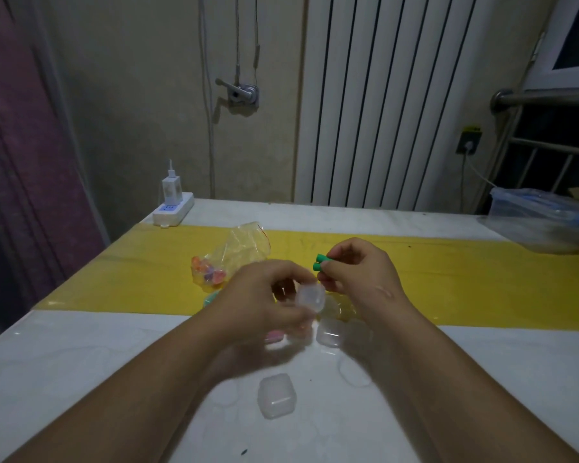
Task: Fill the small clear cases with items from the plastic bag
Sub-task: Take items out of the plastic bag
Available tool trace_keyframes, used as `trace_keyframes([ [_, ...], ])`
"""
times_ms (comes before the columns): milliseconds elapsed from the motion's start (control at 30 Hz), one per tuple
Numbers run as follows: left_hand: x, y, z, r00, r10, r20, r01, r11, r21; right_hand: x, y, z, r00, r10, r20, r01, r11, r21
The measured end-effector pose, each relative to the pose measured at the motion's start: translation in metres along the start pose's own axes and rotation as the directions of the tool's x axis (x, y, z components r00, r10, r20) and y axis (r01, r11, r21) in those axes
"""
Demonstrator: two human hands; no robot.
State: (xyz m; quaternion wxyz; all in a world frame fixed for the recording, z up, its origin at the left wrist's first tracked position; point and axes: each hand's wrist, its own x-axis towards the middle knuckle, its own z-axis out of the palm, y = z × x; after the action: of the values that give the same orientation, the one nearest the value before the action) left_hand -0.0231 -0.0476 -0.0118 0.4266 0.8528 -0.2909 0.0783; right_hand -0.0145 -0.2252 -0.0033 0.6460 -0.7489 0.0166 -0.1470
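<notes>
Dim light falls over a white desk [81, 362] with a yellow strip [482, 279] running across its middle, set against a pale wall and a ribbed white radiator [381, 101]. A power strip [173, 210] with a charger plugged in sits at the far left corner, and a clear storage box [542, 222] stands at the right edge.

Over the middle of the desk the left hand [264, 305] curls its fingers round a small clear case [311, 296], held up off the surface; the hand is blurred. Just beside it, the right hand [358, 269] pinches two green pieces [322, 262] between thumb and fingertips, close above the held case.

The plastic bag [238, 252] lies on the yellow strip behind the left hand, crumpled, with a cluster of coloured items [208, 274] in its lower corner. More clear cases rest on the desk: one closed cube [277, 396] nearest the person, between the forearms, and another [330, 334] just under the hands. A pink item [274, 336] shows beneath the left hand.
</notes>
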Motion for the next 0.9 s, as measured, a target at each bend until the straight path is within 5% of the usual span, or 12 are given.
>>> trace_keyframes([
  [167,0.003,-0.013,-0.004,0.983,-0.152,-0.102,0.093,0.893,-0.44,-0.002,0.0,0.004,0.999,-0.051,-0.002,0.051,0.996,-0.079],
  [433,0.005,-0.014,-0.006,0.966,-0.207,-0.157,0.101,0.857,-0.506,-0.009,-0.002,0.01,0.992,-0.083,0.092,0.094,0.987,-0.128],
  [900,0.008,-0.023,-0.006,0.946,-0.194,-0.26,0.035,0.859,-0.51,-0.018,-0.009,0.014,0.972,0.1,0.211,-0.126,0.986,0.113],
])
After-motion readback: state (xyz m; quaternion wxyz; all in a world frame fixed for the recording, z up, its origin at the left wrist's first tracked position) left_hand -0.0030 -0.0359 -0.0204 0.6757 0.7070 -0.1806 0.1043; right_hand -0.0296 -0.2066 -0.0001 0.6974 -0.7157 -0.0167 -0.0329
